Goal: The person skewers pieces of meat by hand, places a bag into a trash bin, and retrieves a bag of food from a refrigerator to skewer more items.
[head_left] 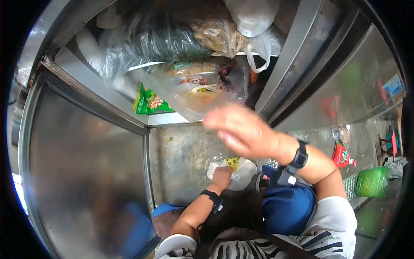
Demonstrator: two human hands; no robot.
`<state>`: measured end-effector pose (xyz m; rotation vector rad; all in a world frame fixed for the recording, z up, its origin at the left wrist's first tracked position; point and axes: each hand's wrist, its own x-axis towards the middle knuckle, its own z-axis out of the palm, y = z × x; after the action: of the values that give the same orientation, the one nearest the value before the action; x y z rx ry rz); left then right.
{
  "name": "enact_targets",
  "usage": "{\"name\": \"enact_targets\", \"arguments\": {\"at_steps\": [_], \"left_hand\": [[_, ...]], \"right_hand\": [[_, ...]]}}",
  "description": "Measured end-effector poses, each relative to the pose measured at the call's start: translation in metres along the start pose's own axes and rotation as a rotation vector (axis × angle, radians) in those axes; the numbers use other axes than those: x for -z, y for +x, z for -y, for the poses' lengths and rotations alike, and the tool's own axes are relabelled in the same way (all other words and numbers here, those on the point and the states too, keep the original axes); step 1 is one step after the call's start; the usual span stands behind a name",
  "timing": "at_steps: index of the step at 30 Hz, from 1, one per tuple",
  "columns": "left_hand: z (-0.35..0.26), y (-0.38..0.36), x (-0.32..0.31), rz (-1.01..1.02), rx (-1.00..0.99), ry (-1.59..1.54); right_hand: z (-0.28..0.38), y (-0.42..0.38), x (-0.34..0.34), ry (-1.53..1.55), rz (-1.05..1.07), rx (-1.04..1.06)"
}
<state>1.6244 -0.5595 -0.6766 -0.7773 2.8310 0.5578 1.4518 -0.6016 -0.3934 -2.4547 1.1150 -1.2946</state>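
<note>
Reaching left hand [222,178] down, right hand [243,131] raised

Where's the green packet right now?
In the head view, left of centre: the green packet sits at the lower shelf's front edge, just left of the clear plastic bag.

Cabinet door [86,159] open on your left, second door [349,82] open on your right, shelves of bags [170,39] ahead between them, packet [151,101] at the lower shelf's left edge, floor [179,151] below you.
</note>
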Motion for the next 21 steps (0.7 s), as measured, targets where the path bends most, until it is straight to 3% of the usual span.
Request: {"name": "enact_targets", "arguments": {"at_steps": [2,4,6,8,10,12,14,18,21], "left_hand": [[0.003,-0.011,0.022,-0.067,0.12,-0.279],[0.006,-0.027,0.051,-0.065,0.208,-0.398],[0.013,-0.05,0.075,-0.246,0.205,-0.633],[0.006,-0.076,0.138,-0.325,0.202,-1.016],[-0.002,-0.098,0.196,-0.494,0.218,-1.181],[-0.004,-0.103,0.245,-0.781,0.259,-1.117],[-0.008,-0.091,0.299,-0.967,0.203,-1.338],[0.015,-0.053,0.369,-0.727,0.151,-1.792],[0.032,-0.005,0.386,-0.562,0.083,-1.831]], "right_hand": [[-0.017,0.018,0.023,-0.367,0.021,-0.009],[-0.039,-0.001,0.025,-0.576,0.166,-0.232],[-0.041,-0.022,0.026,-0.554,0.169,-0.293],[-0.042,-0.036,0.02,-0.518,0.185,-0.364],[-0.045,-0.05,0.014,-0.534,0.17,-0.41],[-0.054,-0.058,0.012,-0.508,0.141,-0.409],[-0.07,-0.063,0.013,-0.518,0.225,-0.397],[-0.064,-0.055,0.021,-0.472,0.118,-0.356],[-0.063,-0.057,0.016,-0.427,0.05,-0.316]]}}
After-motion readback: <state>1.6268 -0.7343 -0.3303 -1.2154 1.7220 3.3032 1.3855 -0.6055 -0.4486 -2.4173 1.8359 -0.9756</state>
